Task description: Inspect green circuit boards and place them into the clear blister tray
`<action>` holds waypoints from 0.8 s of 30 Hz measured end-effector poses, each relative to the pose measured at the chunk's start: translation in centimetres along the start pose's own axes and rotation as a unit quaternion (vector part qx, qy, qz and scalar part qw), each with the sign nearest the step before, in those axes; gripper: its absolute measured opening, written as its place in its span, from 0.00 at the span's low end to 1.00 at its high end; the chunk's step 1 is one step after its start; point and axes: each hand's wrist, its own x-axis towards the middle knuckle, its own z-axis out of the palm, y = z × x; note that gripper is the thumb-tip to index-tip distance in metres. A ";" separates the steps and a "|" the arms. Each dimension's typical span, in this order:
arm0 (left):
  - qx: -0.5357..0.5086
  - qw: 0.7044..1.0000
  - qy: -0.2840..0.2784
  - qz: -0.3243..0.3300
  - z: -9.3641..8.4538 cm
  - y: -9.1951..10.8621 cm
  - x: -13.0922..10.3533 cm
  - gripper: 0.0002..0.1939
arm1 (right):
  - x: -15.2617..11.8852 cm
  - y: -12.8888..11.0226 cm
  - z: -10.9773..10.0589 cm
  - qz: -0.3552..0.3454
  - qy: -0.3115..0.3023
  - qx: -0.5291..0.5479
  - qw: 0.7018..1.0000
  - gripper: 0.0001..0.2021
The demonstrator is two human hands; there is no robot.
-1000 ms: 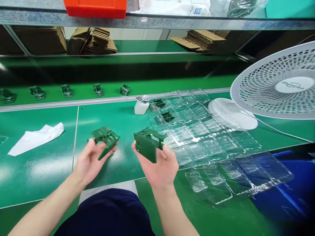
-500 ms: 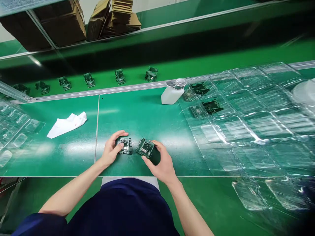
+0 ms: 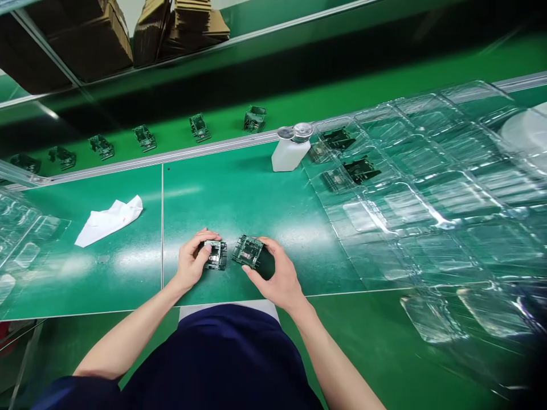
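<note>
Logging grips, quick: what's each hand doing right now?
Left hand: closed on a green circuit board assembly.
Right hand: closed on another green circuit board assembly.

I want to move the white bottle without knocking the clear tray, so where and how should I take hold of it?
Best, I think, around the body of the bottle, from the near left. It stands upright with broad, flattish sides for thumb and fingers, and the tray lies close on its right. I'd avoid the discs on top; they may shift.
</note>
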 end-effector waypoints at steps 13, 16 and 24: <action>-0.027 0.999 0.013 0.020 0.2 -0.3 0.0 0.08 | -0.2 0.2 -0.2 -0.008 0.000 -0.014 1.000 0.23; -0.007 1.000 0.005 0.008 0.3 -0.3 -0.2 0.08 | 0.1 -0.5 -1.3 -0.025 -0.039 -0.062 0.997 0.31; 0.085 0.989 0.023 -0.122 0.6 -1.3 -2.9 0.13 | 1.3 -4.6 0.8 -0.176 -0.169 -0.274 0.930 0.32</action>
